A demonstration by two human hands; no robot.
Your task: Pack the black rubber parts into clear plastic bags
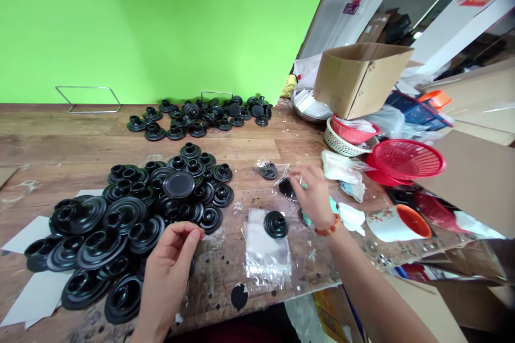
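My left hand (174, 258) is held over the front right edge of a heap of black stepped discs with short round stems (124, 209). Its thumb and fingertips are pinched together, and I see nothing between them. To the right, my right hand (313, 193) reaches over a black disc in a clear bag (286, 187), fingers somewhat apart and slightly blurred at its edge. Another bagged black disc (269, 171) lies just behind. Between my hands, a single black disc (276, 224) rests stem up on a stack of clear plastic bags (257, 254).
More black discs (197, 118) stand along the green wall. On the right are a cardboard box (360, 80), a red basket (410, 159), a white basket (341, 144) and a white cup with orange inside (396, 223). White sheets (44, 292) lie under the heap.
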